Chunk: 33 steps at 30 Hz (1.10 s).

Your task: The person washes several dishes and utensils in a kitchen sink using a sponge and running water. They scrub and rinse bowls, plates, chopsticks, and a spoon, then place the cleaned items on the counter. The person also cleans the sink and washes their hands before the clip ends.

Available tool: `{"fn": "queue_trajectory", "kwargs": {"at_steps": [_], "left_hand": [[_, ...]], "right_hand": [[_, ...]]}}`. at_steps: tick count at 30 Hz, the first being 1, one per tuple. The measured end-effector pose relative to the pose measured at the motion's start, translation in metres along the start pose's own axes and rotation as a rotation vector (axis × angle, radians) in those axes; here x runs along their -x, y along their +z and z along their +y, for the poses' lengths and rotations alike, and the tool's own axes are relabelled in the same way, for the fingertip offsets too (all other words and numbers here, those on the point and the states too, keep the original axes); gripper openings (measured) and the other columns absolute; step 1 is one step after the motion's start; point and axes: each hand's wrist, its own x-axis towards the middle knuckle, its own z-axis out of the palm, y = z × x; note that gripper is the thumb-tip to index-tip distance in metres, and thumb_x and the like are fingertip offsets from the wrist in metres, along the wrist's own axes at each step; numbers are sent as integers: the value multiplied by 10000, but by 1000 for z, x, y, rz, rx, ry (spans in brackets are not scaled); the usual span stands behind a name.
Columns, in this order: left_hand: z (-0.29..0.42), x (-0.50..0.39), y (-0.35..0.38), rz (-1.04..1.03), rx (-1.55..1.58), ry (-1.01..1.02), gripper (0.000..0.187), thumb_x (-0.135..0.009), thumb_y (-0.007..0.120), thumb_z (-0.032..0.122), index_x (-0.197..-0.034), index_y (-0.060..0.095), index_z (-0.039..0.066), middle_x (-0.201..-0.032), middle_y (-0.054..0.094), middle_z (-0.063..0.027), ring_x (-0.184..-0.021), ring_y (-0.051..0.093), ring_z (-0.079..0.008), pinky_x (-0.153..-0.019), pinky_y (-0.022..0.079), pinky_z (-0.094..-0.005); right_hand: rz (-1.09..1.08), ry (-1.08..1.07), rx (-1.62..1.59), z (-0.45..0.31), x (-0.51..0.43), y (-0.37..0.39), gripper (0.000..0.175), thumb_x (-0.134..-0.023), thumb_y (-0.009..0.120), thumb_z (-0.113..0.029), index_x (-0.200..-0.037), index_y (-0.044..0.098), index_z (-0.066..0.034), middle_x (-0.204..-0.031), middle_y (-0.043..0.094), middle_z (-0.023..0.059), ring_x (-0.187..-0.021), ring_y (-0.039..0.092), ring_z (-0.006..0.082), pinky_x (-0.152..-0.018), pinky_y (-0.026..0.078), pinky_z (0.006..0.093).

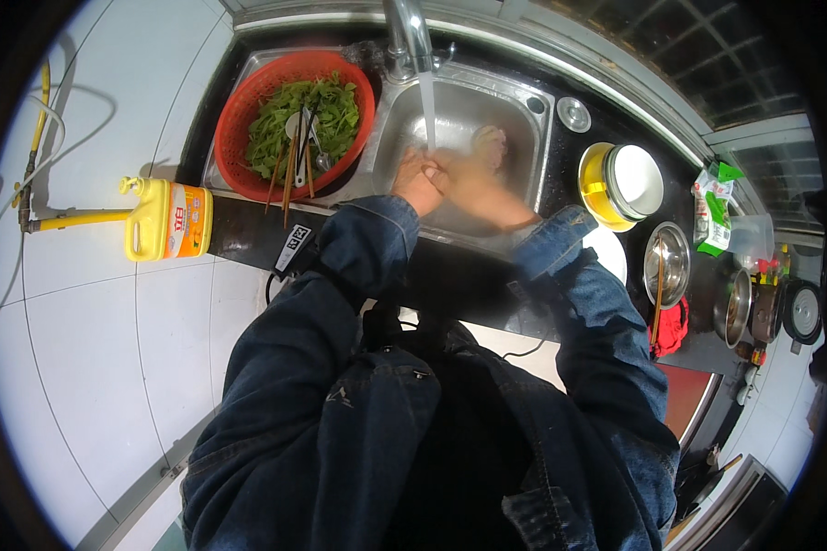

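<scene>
Water runs from the chrome faucet [413, 41] into the stainless steel sink basin [448, 103]. My left hand [417, 180] and my right hand [479, 184] meet under the stream, and the right one is blurred. Whether anything lies between them cannot be told. A pale pinkish piece, seemingly raw meat [491, 146], lies in the basin just beyond my right hand. Left of the basin sits a red plastic colander [231, 148] of leafy greens [269, 124], with chopsticks [289, 175] and metal spoons [324, 160] resting on top.
A yellow detergent jug [169, 220] stands at the left. On the right of the counter are a sink strainer [573, 114], a yellow dish [593, 186] under a white bowl [635, 180], a metal bowl [668, 265] with chopsticks, a red cloth [672, 329] and a food packet [713, 210].
</scene>
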Motion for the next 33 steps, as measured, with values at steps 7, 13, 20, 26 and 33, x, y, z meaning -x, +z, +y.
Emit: {"fn": "queue_trajectory", "kwargs": {"at_steps": [7,13,20,26,33], "left_hand": [[16,8,-21,-124,126,256,166,-782,586,137,-895,630,24,-938,636,-165,-929,587,-351,-792,463,-447],[24,2,-41,270,441,119,116,-781,595,113,-855,638,34,-795,638,-154,-801,609,-340,-720,474,-418],[7,-5,2,380,1028,-974,207,-927,506,192,-947,587,2,-841,644,-118,-760,628,-240,-622,495,-362],[-27,23,74,290,1472,-775,407,-981,378,425,-1017,595,82,-947,615,-92,-913,580,-232,-792,483,-353],[11,-5,23,314,2511,-714,521,-989,301,521,-1115,547,80,-1119,599,-94,-1085,547,-273,-964,426,-421]], "right_hand": [[-336,219,-401,18,-28,4,352,-951,454,-245,-1168,602,-12,-1121,642,158,-993,623,288,-852,490,345],[-150,476,-1037,22,-28,3,276,-963,447,-239,-1046,607,-30,-925,637,70,-794,610,173,-670,517,303],[-4,753,-1299,-9,-21,29,341,-1009,396,-350,-1124,544,-65,-968,592,68,-817,559,166,-687,488,302],[-33,519,-846,-33,-12,42,574,-997,362,-423,-1434,354,-52,-1391,466,186,-1319,386,334,-1090,275,386],[63,249,-93,19,-38,42,475,-976,359,-385,-1271,553,-66,-1343,510,185,-1269,430,360,-1051,330,399]]}}
